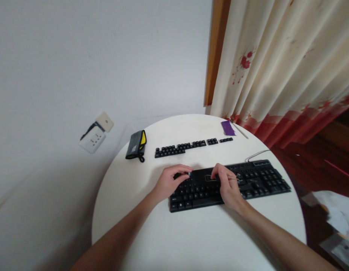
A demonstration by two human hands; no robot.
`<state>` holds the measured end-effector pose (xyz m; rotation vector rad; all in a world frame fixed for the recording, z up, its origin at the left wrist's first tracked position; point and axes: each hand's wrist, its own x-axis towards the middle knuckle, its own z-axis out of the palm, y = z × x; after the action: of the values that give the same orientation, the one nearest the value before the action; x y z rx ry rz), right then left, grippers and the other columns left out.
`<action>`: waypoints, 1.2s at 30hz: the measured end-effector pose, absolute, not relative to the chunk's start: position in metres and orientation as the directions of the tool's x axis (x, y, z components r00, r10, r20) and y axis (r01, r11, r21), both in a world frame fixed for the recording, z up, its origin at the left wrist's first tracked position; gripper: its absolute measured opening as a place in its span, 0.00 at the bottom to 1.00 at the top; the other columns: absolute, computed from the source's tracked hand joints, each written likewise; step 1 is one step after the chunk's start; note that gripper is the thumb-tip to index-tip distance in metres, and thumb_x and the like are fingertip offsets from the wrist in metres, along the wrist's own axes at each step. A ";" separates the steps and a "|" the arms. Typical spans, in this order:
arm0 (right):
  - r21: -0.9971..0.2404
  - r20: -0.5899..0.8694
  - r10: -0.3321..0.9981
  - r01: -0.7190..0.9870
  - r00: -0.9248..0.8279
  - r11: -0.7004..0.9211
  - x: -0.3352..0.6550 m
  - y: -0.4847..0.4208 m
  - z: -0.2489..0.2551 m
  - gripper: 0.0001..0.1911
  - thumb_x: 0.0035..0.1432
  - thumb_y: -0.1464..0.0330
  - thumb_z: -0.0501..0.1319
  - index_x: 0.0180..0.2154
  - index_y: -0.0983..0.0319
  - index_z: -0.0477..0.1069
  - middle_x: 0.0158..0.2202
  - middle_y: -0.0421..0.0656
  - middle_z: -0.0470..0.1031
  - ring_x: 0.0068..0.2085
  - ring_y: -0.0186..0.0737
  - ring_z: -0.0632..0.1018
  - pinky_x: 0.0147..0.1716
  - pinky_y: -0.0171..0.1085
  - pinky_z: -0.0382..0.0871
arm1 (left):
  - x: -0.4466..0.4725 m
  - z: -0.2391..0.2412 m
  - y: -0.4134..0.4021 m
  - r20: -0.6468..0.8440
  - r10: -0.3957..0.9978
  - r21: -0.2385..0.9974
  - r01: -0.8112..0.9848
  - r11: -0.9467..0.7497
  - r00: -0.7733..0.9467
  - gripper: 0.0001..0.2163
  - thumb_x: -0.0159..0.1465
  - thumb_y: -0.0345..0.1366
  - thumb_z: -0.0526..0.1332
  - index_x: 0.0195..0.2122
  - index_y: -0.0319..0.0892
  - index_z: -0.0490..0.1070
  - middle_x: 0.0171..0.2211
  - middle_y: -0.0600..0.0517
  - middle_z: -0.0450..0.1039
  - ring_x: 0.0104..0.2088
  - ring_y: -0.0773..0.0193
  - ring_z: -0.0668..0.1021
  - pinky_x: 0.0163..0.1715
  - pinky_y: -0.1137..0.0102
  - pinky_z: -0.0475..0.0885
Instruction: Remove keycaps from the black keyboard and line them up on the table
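A black plastic keyboard (199,192) is laid beneath both hands on a round white table (177,237). A small piece (189,174) is pinched in the left hand (169,181) above its upper left; whether anything is gripped by the curled right hand (230,188), by which middle keys are hidden, cannot be told. Squarish keycaps (170,151) are ranged behind, between a grey-and-yellow pouch (136,145) and a purple cloth (227,128).

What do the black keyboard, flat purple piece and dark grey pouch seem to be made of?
Long black rectangular keyboard: probably hard plastic, matte, judging by its dull sheen and straight, rigid edges.
Flat purple rectangular piece: likely cloth, soft-looking, from its uneven edge.
Dark grey pouch with a yellow patch: apparently dull fabric, given its soft-looking shape; coated material is possible.
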<state>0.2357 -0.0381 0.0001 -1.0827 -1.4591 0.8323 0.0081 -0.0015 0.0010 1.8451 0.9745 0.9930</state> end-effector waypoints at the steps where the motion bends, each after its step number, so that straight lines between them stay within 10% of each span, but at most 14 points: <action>1: -0.888 0.420 0.908 0.211 0.005 0.409 0.237 -0.038 0.002 0.24 0.71 0.61 0.44 0.24 0.61 0.63 0.25 0.40 0.62 0.29 0.36 0.66 0.31 0.37 0.61 | 0.008 0.001 -0.001 0.282 0.874 0.889 0.235 -0.393 0.397 0.06 0.63 0.30 0.63 0.40 0.41 0.79 0.43 0.46 0.79 0.45 0.59 0.80 0.50 0.65 0.73; 13: -0.703 0.441 0.820 0.427 -0.364 0.568 0.232 -0.041 0.000 0.13 0.68 0.69 0.52 0.52 0.59 0.68 0.39 0.46 0.72 0.36 0.39 0.74 0.37 0.37 0.70 | 0.013 0.003 -0.008 0.267 0.871 0.926 0.140 -0.350 0.412 0.07 0.60 0.31 0.67 0.40 0.39 0.79 0.39 0.46 0.77 0.38 0.62 0.80 0.40 0.68 0.77; 25: -0.662 0.470 0.803 0.456 -0.365 0.595 0.225 -0.042 -0.004 0.09 0.65 0.68 0.58 0.46 0.59 0.73 0.38 0.46 0.73 0.36 0.39 0.76 0.36 0.36 0.71 | 0.015 0.001 -0.012 0.220 0.878 0.963 0.046 -0.264 0.426 0.09 0.58 0.35 0.69 0.38 0.37 0.78 0.37 0.46 0.76 0.34 0.64 0.80 0.38 0.69 0.78; 36: -0.475 0.243 0.930 0.802 -0.275 0.362 0.219 0.047 0.006 0.08 0.61 0.65 0.61 0.39 0.60 0.78 0.34 0.43 0.76 0.36 0.40 0.76 0.38 0.35 0.66 | -0.005 0.007 0.002 0.332 0.943 0.939 0.085 -0.334 0.038 0.13 0.67 0.43 0.58 0.37 0.37 0.74 0.26 0.51 0.74 0.21 0.71 0.75 0.19 0.77 0.66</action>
<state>0.2189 0.0469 0.0061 -1.5002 -2.1505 0.3553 -0.0049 0.0022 0.0068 1.5375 1.0789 1.3931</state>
